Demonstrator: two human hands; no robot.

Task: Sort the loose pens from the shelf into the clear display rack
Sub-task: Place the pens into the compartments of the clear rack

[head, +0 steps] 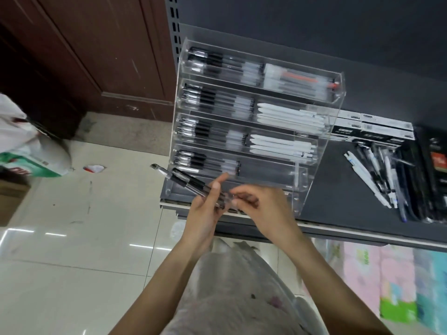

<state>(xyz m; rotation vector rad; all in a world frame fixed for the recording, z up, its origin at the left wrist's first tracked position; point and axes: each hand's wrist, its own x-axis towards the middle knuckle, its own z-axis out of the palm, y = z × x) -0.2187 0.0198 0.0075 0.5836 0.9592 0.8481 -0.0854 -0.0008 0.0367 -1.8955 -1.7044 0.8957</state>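
Note:
A clear tiered display rack stands on the dark shelf, its rows holding black-capped clear pens on the left and white pens on the right. The right half of the lowest row shows no pens. My left hand holds a bunch of black-capped clear pens just in front of the rack's lowest row, caps pointing up-left. My right hand pinches the near ends of those same pens. A heap of loose pens lies on the shelf to the right of the rack.
Black and white pen boxes sit behind the loose heap, and dark packets lie at the far right. A brown wooden door and tiled floor are on the left, with a white-green bag there. Pastel packages fill the shelf below.

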